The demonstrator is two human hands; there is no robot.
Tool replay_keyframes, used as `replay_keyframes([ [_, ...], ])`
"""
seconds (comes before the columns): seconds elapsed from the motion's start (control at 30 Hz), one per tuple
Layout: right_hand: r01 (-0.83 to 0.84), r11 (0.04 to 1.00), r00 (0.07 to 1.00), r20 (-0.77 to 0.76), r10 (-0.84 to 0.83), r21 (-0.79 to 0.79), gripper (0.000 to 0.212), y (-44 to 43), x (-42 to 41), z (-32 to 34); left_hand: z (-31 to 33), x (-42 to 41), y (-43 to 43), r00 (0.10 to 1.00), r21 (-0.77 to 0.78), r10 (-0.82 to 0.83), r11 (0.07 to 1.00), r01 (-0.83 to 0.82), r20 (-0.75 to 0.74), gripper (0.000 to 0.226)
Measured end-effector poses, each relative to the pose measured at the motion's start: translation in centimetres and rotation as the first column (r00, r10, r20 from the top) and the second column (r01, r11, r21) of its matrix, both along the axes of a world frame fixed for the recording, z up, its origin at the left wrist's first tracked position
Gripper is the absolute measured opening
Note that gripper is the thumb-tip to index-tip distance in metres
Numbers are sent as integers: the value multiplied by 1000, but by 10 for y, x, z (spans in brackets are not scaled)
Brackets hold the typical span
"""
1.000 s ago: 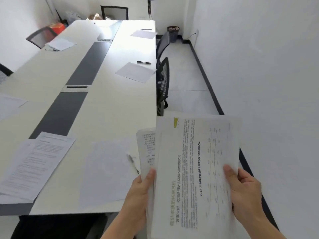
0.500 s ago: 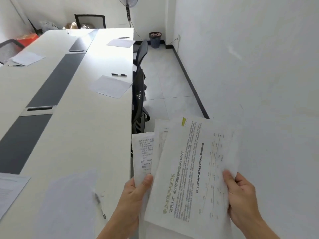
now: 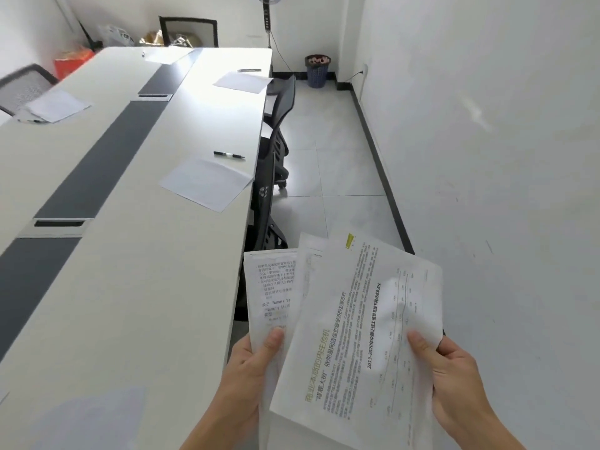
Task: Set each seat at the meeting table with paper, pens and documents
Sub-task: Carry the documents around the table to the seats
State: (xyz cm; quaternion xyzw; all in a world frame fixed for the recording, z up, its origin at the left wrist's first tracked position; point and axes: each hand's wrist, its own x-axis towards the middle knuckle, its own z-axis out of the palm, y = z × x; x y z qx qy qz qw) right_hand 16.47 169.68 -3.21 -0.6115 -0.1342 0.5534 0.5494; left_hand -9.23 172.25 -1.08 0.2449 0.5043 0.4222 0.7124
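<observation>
1. Tabletop (image 3: 130, 287): long and white. Its long axis runs away from the viewer, and its right edge passes just left of the hands. The seats on this side are taken in turn along that edge.
2. Chair (image 3: 271, 190): black mesh, tucked against the right edge. It marks the next seat, ahead of the hands.
3. Documents (image 3: 272, 287): held in the air off the tabletop's right edge, fanned, not yet set down. The top sheet (image 3: 363, 326) has its long axis running away from the viewer and leaning right, with the yellow-marked end farthest. Its print runs along that axis, so it reads sideways.
4. Blank paper (image 3: 207, 183): at the next seat, ahead and left of the hands, lying askew to the tabletop edge. No printed document is visible beside it, so this is probably the drop target.
5. Left hand (image 3: 250, 381): thumb on top, gripping the lower stack. It is the hand nearer the tabletop.
6. Right hand (image 3: 454, 384): thumb pinching the top sheet's right side. This is the outer hand, and it would have to reach across to the left.
7. Pen (image 3: 229, 154): just beyond the blank paper and apart from it, lying crosswise to the tabletop's length.
</observation>
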Motion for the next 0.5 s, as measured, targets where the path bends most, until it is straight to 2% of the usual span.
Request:
replay_keyframes([
  [0.3, -262, 965, 950, -186, 253, -27, 27, 173, 54, -18, 7, 53, 111, 980, -8, 199, 980, -199, -7, 35],
  [0.4, -419, 906, 894, -205, 398, -67, 21, 229, 52, -22, 10, 54, 131, 948, -6, 319, 948, -319, -21, 31],
  [0.5, -580, 807, 810, -185, 557, -110, 21, 282, 35, -24, 10, 39, 140, 877, -21, 477, 878, -479, -55, 31],
])
